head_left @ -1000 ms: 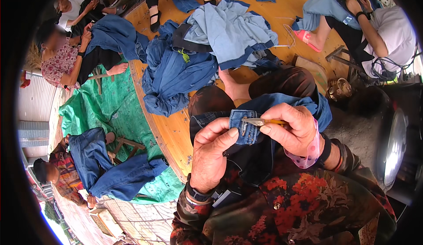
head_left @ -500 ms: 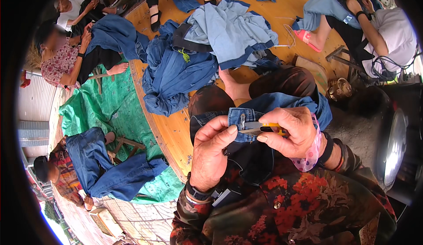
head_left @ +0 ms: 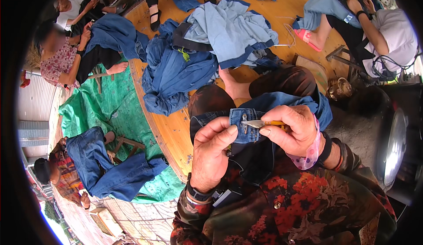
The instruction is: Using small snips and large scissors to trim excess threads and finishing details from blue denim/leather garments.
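My left hand (head_left: 210, 150) pinches the end of a blue denim waistband (head_left: 240, 135), holding it up above my lap. A buttonhole with pale stitching shows near its edge. My right hand (head_left: 291, 128) grips a pair of thread snips (head_left: 254, 124) with yellow handles. Their pointed metal blades are together, with the tip at the buttonhole. The rest of the jeans (head_left: 286, 100) lies across my knees, partly hidden behind my hands.
Ahead, a pile of dark blue jeans (head_left: 176, 75) and light blue denim (head_left: 229, 27) lies on the wooden floor (head_left: 282, 20). People handle denim at left and right. A green tarp (head_left: 105, 108) spreads at left; a shiny rounded metal object (head_left: 395, 148) stands at right.
The snips' blades were apart and now are together, the tip higher up at the buttonhole. Both hands have stayed almost in place.
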A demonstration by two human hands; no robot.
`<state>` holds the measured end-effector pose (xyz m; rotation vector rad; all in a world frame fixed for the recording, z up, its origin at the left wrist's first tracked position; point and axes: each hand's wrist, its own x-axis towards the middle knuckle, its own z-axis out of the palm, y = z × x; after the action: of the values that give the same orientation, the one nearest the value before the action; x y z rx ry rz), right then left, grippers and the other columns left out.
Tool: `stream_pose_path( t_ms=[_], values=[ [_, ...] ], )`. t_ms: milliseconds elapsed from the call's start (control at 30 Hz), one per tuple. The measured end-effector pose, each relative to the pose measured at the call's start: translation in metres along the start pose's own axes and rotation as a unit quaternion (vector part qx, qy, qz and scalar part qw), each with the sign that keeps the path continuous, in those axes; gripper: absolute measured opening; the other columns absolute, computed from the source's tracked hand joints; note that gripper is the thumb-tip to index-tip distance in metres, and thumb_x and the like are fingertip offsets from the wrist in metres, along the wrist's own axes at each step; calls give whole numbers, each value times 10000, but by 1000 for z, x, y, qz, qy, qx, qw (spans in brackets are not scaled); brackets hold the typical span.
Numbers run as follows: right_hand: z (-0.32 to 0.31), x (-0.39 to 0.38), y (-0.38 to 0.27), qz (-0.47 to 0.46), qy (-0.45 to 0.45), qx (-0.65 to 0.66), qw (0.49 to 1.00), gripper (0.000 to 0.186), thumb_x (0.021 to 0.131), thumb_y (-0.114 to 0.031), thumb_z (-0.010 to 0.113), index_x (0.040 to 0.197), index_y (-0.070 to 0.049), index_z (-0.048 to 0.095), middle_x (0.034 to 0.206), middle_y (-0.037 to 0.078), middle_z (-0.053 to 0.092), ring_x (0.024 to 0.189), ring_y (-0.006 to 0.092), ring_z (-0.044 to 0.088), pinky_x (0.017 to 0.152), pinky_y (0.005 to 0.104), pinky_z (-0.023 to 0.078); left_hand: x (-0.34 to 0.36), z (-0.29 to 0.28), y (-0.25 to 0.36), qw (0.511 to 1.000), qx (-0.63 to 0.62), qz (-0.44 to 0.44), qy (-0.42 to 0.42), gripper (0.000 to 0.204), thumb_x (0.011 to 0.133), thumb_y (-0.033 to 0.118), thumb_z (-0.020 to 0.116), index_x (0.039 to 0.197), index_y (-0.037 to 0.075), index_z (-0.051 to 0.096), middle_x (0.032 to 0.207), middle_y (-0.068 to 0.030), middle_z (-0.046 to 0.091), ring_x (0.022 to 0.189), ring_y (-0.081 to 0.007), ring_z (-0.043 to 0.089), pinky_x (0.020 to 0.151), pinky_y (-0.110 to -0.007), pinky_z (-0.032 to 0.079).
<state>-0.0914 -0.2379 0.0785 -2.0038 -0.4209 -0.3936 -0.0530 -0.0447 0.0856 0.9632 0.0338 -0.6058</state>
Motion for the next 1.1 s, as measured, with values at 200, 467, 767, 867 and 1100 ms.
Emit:
stream_pose_path(
  t_ms=[200, 467, 767, 867, 1100],
  values=[
    [-4, 4, -7, 24, -29, 5, 999, 246, 775, -127, 709, 940, -19, 561, 688, 72, 611, 537, 186, 595, 482, 265, 436, -1, -2, -1, 1000, 7, 16, 6, 113, 842, 80, 598, 915, -5, 613, 858, -11, 633, 766, -52, 529, 734, -202, 404],
    [-3, 5, -6, -2, -29, -25, 999, 261, 754, -144, 725, 920, -18, 568, 674, 79, 605, 531, 208, 597, 469, 281, 435, -2, 1, -1, 1000, 14, 24, 13, 120, 840, 86, 603, 920, -3, 616, 851, 2, 629, 750, -40, 512, 718, -191, 389],
    [-3, 6, -3, -51, -29, -28, 998, 195, 774, -109, 701, 894, -13, 580, 658, 76, 595, 524, 207, 592, 468, 282, 429, -2, -2, -2, 1000, 11, 21, 8, 122, 847, 88, 595, 921, -6, 617, 859, -9, 634, 767, -54, 527, 746, -203, 397],
    [-2, 1, -5, 47, -11, 66, 997, 184, 776, -103, 699, 892, -29, 577, 649, 55, 579, 545, 175, 589, 492, 276, 437, 1, 0, 0, 1000, -12, 17, 5, 125, 853, 85, 581, 923, -13, 612, 863, -18, 635, 789, -73, 549, 778, -217, 410],
    [-12, 0, -12, 157, -12, 119, 980, 158, 843, -93, 646, 938, -2, 558, 768, 36, 576, 681, 66, 535, 599, 205, 417, 7, -3, -2, 999, -25, 5, 46, 134, 871, 86, 559, 948, -16, 602, 896, -28, 625, 828, -86, 556, 811, -228, 416]
  ],
)
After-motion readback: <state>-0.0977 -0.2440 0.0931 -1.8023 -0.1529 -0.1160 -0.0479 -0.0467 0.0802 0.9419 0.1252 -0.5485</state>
